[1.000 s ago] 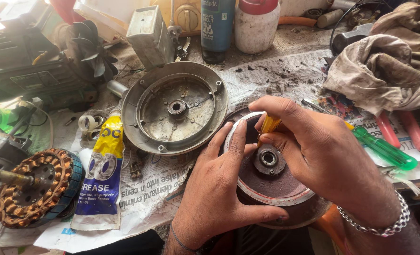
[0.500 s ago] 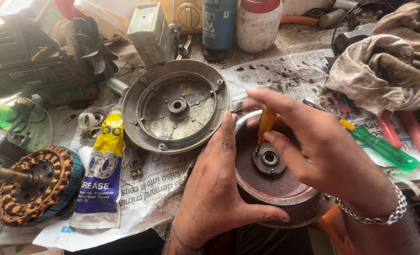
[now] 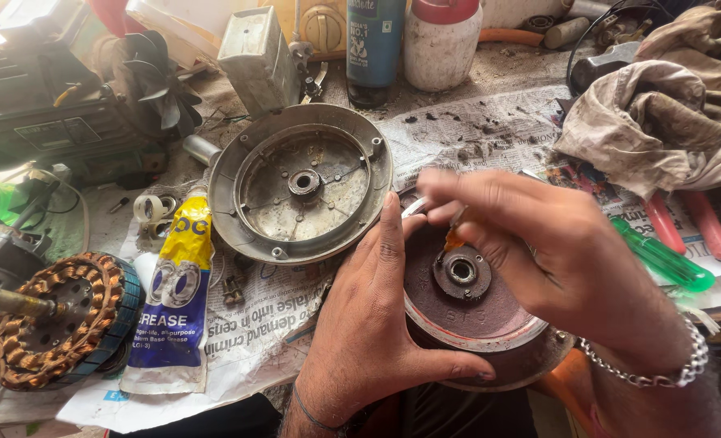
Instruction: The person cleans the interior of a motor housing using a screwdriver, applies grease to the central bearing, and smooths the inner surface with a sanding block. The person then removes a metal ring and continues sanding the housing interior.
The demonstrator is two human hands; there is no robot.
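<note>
I keep my left hand [image 3: 376, 324] spread flat against the nine o'clock rim of the reddish motor cover [image 3: 474, 316], thumb hooked under its near edge, so it cannot slide on the newspaper [image 3: 263, 324]. My right hand [image 3: 555, 259] is blurred, fingers pinched on what looks like a small orange-tipped tool [image 3: 455, 238] at twelve o'clock of the central bearing [image 3: 461, 272]. I judge the work wants a light, even touch around the bearing, kept square to its hub. The grease tube [image 3: 174, 308] lies at nine o'clock, the grey cover [image 3: 299, 182] at eleven.
</note>
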